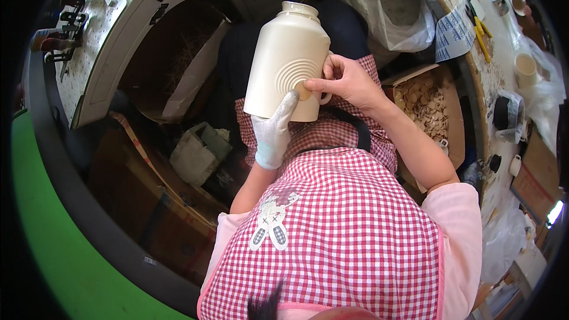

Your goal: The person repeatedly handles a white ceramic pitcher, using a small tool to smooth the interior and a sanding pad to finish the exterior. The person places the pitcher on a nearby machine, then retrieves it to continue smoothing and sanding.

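A cream plastic jug-like body (269,53) with a ribbed neck is held over my lap, neck pointing away from me. Its front carries raised concentric rings. A small round tan disc (303,93) lies at the centre of those rings. Gloved in white, my left hand (274,133) is closed around the lower end, its thumb against the disc's left edge. My bare right hand (349,83) has its thumb on the disc's upper right edge, with the other fingers curled by the body's side. A handle, partly hidden, shows below that hand.
An open carton (453,124) of many small tan discs stands to my right. Beyond it runs a cluttered worktop (483,71) with yellow-handled pliers (481,35) and plastic bags. A lined bin (409,35) stands ahead. Clamps (62,41) sit on the machine at the left.
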Motion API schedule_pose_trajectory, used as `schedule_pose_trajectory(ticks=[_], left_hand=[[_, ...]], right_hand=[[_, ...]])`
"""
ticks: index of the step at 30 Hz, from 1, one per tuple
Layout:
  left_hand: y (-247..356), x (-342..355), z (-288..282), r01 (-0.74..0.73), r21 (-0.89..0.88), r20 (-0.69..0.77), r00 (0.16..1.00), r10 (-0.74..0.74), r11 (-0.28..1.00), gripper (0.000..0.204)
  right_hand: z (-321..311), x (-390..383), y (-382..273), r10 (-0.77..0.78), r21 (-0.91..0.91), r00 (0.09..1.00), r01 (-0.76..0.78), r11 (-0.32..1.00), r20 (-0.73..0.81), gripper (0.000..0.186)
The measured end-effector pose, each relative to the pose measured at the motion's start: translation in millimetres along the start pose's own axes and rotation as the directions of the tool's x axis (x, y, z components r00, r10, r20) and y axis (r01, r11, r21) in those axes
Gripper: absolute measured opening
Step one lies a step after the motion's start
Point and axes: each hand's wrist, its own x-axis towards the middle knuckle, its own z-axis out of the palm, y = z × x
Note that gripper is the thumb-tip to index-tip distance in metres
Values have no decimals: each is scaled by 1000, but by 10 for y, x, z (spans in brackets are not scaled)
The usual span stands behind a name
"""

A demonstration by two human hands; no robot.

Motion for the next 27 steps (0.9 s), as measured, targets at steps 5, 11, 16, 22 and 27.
schedule_pose_trajectory(ticks=[5,11,16,22,27], left_hand=[[119,25,-99,77,-5,2,997,-77,997,48],[74,-11,-76,89,-310,-16,995,-99,946,43],[87,22,-35,22,-18,-133,991,-25,1000,35],[213,113,187,-71,73,-154,985,82,995,39],[308,155,254,-51,126,-188,979,74,991,36]], right_hand=[[109,77,-14,-151,-211,985,130,969,-85,58],[84,13,-98,-179,-209,982,164,964,-56,60],[223,-24,-104,-326,-466,935,229,855,-137,57],[-378,55,-150,-276,-238,961,273,932,23,40],[-2555,150,-700,-687,-831,581,34,555,-435,36]])
